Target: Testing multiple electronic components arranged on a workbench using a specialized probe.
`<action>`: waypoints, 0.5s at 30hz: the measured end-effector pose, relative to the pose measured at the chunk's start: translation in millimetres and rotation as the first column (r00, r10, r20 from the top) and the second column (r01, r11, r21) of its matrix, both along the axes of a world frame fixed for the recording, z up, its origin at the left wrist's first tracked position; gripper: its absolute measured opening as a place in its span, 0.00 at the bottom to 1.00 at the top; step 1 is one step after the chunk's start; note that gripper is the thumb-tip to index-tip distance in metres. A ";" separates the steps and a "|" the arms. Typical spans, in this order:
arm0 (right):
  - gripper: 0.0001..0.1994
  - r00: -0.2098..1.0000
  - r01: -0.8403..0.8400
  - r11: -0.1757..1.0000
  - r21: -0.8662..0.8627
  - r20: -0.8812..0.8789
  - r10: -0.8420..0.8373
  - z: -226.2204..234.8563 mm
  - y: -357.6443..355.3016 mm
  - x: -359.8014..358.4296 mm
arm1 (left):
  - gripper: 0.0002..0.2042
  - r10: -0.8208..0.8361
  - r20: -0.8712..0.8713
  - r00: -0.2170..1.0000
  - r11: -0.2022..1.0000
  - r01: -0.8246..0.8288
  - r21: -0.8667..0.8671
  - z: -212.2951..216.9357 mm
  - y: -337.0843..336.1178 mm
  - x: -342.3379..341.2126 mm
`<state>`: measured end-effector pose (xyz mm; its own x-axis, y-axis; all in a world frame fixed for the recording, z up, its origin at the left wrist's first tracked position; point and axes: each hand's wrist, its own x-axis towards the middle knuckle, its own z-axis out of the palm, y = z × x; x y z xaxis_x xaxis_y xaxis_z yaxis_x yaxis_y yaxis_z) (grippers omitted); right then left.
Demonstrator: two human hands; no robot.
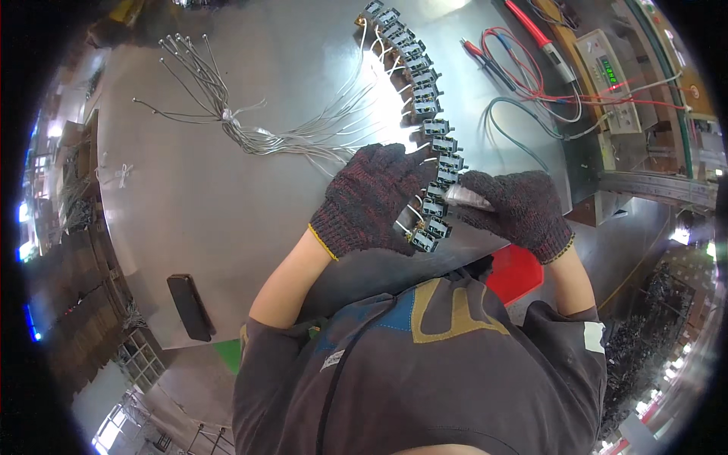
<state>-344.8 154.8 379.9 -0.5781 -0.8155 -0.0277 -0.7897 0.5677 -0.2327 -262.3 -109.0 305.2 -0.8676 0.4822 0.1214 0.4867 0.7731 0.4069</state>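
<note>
A curved row of small grey-and-black electrical parts [422, 78] runs down the metal table, with white wires joined to its left side. My left hand [375, 199], in a dark knitted glove, rests palm down against the lower part of this row. Its thumb and forefinger are spread along the wire side, and some fingertips are hidden. My right hand [519, 208], gloved alike, is closed on a pale, rounded piece [468, 197] held close to the row's right side; its kind is unclear. The wires gather into a tied bundle [262, 141] whose loose ends fan out at upper left.
A black phone [189, 307] lies near the table's left front edge. Red and black test leads [504, 64] and a red-handled probe [538, 38] lie at upper right, beside a meter with green digits [609, 80]. Something red [513, 274] shows below the front edge.
</note>
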 end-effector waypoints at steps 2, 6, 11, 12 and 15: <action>0.21 0.998 -0.050 0.999 -0.010 -0.039 0.050 0.6 0.3 0.2 | 0.60 0.004 0.014 1.000 1.000 -0.004 -0.010 2.5 1.0 -0.7; 0.22 1.000 -0.008 1.000 0.003 0.019 0.008 -1.0 0.0 -2.3 | 0.61 0.004 0.020 1.000 1.000 -0.003 -0.028 1.5 1.1 -1.0; 0.22 0.999 -0.046 0.998 0.044 -0.002 0.046 0.8 0.8 -3.2 | 0.61 -0.002 0.035 0.999 1.000 0.003 -0.028 1.2 -0.2 -1.1; 0.22 0.999 -0.047 0.998 0.044 0.000 0.047 1.7 -0.1 -3.4 | 0.61 -0.005 0.034 0.999 1.000 0.006 -0.012 0.5 -0.4 -0.9; 0.22 0.993 -0.098 0.991 0.089 -0.052 0.103 2.6 0.1 -4.7 | 0.62 -0.005 0.056 0.998 0.999 0.008 -0.052 4.4 0.7 -2.2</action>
